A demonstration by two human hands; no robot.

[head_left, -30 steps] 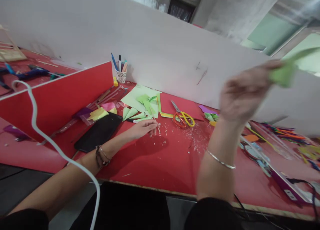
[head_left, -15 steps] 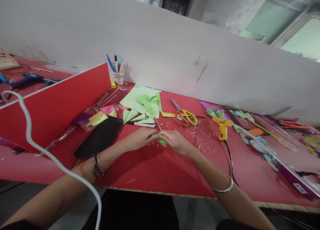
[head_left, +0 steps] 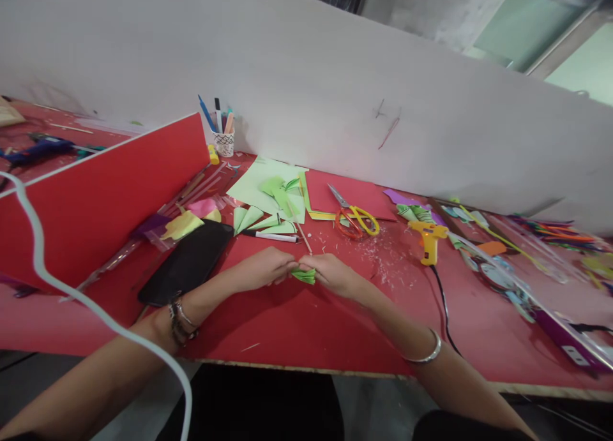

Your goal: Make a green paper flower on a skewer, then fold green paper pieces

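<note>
Between my two hands, over the red tabletop, is a small folded green paper piece (head_left: 304,275) with dark lines on it. My left hand (head_left: 262,268) pinches its left end, fingers closed. My right hand (head_left: 334,274) closes on its right end, and the fingertips of both hands nearly meet. Just beyond them lies a thin stick (head_left: 304,238) beside a white marker (head_left: 276,237). Cut green paper pieces (head_left: 249,219) and a brighter green paper shape (head_left: 278,191) rest behind, on a pale green sheet (head_left: 246,184).
Scissors (head_left: 357,219) lie by red paper (head_left: 345,192). A yellow glue gun (head_left: 429,242) with a black cord stands right. On the left are a black phone-like slab (head_left: 189,262), a red board (head_left: 119,192) and a pen cup (head_left: 223,143). A white cable (head_left: 96,307) crosses the lower left.
The green paper between my fingers has turned and now shows as a lined fan shape. My hands remain close together. The view has shifted slightly.
</note>
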